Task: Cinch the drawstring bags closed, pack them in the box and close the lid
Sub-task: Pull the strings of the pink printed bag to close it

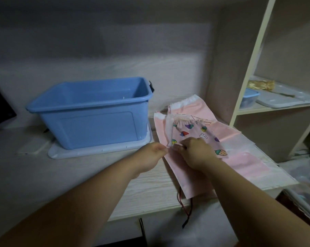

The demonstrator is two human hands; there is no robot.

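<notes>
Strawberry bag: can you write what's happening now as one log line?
step: cinching strawberry bag | left hand: pinches its drawstring end | right hand: grips its hem | blue box: open

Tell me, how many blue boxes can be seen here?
2. The big blue box stands open on a pale lid on the desk. The small blue box sits on the shelf at the right. More may be hidden out of view.
</notes>
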